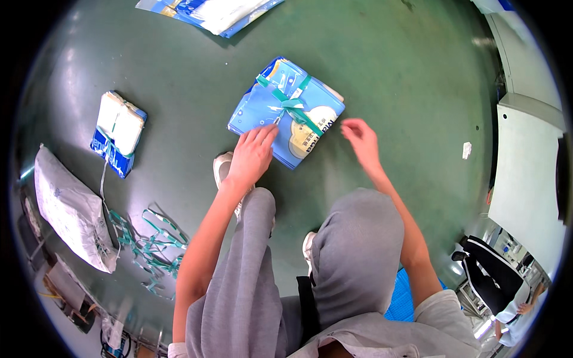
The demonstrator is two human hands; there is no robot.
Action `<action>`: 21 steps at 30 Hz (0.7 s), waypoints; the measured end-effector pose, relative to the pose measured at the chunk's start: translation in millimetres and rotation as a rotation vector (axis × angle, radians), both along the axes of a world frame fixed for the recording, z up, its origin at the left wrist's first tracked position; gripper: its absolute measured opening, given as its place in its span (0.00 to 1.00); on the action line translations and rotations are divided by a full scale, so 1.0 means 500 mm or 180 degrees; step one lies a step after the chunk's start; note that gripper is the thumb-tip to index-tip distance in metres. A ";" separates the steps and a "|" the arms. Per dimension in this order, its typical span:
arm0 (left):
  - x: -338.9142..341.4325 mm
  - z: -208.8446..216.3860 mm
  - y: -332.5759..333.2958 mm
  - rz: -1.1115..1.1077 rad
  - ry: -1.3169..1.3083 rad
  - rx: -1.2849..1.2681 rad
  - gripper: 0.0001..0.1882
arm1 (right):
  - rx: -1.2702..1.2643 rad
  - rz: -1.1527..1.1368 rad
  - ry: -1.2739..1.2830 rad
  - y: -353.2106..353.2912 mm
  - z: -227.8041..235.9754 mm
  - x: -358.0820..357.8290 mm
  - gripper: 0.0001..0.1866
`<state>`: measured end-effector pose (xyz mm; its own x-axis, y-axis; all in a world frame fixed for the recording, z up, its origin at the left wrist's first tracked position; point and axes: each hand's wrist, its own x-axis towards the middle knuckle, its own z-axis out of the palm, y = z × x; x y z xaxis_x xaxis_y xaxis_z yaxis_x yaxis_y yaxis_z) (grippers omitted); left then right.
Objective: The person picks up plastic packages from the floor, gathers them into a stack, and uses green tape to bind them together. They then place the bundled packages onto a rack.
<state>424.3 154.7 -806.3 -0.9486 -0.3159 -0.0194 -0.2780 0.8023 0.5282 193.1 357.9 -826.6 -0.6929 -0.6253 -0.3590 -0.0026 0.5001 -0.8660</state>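
On the floor before me lies a bundle of folded blue-and-white printed plastic bags (pixel 245 116), tied crosswise with a green strap (pixel 292 103) knotted on top. My left hand (pixel 253 156) is over the bundle's near left side. Its fingers are close together, and a short strap end runs from the knot to the fingertips, which appear to pinch it. My right hand (pixel 362 142) is raised just off the bundle's right corner, apart from it and slightly blurred. Its fingers are curled together, and whether anything is between them does not show.
A smaller tied bundle (pixel 121 122) lies to the left, near a whitish sack (pixel 68 206) and tangled green straps (pixel 156 241). More folded bags (pixel 218 17) lie at the far edge. White cabinets (pixel 528 161) stand at the right, with another person (pixel 498 280) below them.
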 end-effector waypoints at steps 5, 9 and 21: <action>-0.064 -0.025 -0.048 0.0738 -0.0241 0.0664 0.23 | 0.0162 0.1017 0.0854 -0.204 0.028 0.067 0.16; -0.087 -0.044 -0.052 0.0856 -0.0195 0.0739 0.22 | 0.0454 0.1614 0.1700 -0.250 0.020 0.065 0.15; -0.134 -0.035 -0.053 0.1035 -0.0598 0.0476 0.19 | 0.0332 0.1478 0.0838 -0.275 0.019 -0.001 0.15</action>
<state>357.5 128.2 -823.7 -0.7751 -0.5796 -0.2515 -0.6077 0.5747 0.5481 192.5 220.4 -816.9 -0.4272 -0.8574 -0.2872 -0.4538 0.4780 -0.7521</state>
